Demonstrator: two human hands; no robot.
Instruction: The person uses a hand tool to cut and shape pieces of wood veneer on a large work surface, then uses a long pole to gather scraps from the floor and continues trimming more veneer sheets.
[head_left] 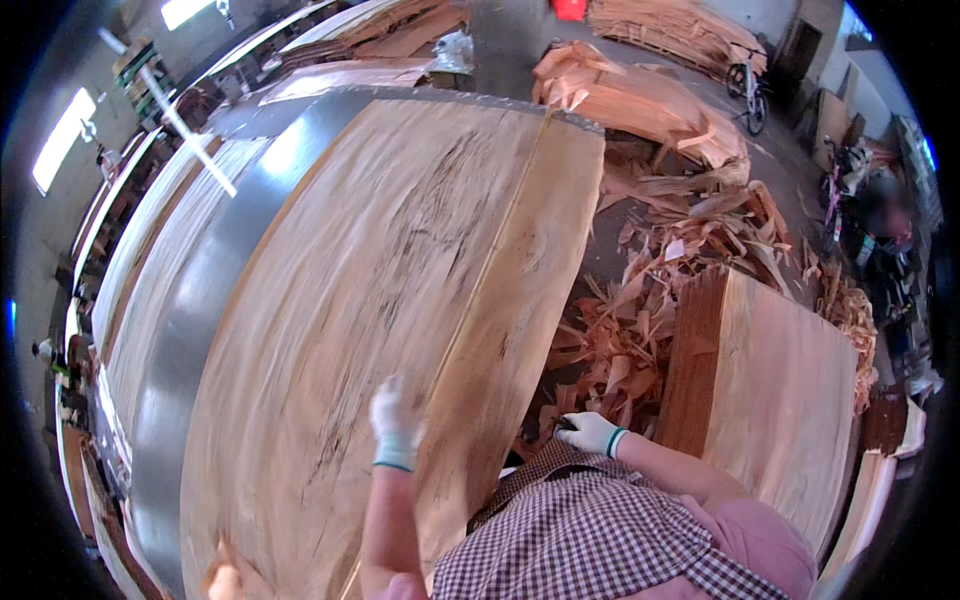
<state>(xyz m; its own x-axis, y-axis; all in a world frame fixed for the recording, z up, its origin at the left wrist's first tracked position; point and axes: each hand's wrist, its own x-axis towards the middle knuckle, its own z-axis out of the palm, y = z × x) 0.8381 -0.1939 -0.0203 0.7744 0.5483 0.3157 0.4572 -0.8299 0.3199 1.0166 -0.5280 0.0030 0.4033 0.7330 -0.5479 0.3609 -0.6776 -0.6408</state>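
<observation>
The left hand, in a white glove, lies on a big veneer sheet that covers most of the bench in front of the person. The hand is blurred, so whether its fingers press flat or pinch the sheet I cannot tell. A seam or overlap runs down the sheet just right of that hand, with a narrower strip beyond it. The right hand, also gloved, sits at the strip's near edge, low beside the person's checked apron; its fingers look curled around something small and dark, too small to name.

Left of the sheet a grey metal band curves along the bench, and more pale veneer lies past it, bent by the lens. To the right stands a stack of cut sheets, its lower corner cut off by the frame. Between stack and bench the floor is littered with torn scraps. Further back are loose heaps of veneer and a bicycle. A person at the far right is too blurred to make out.
</observation>
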